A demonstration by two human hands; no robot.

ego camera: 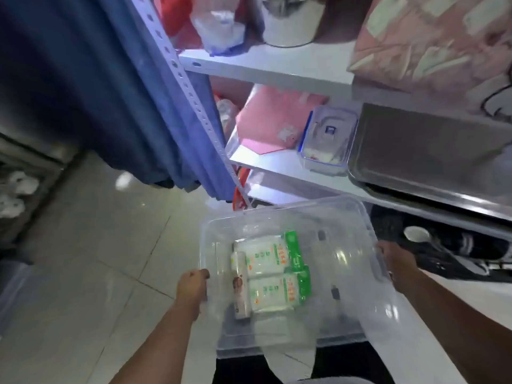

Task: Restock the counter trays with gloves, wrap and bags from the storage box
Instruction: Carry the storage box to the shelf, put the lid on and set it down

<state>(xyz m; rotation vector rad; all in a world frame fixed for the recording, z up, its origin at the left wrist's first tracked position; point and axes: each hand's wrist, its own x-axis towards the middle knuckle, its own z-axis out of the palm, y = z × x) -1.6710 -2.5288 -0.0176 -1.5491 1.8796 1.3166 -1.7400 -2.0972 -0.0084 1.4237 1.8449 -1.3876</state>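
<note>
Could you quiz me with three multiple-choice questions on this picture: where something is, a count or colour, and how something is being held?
1. Where are the white packs with green edges?
A. On the floor
B. Inside the clear storage box
C. On the upper shelf

2. How many of those green-edged packs show?
A. Two
B. Five
C. None

3. How is the box held?
A. By one hand only
B. It lies untouched
C. By both hands, one at each side

Answers:
1 B, they lie on the box's bottom, seen through its clear walls.
2 A, one pack lies beyond the other, beside a narrow carton.
3 C, the left hand grips the left rim and the right hand the right rim.
</note>
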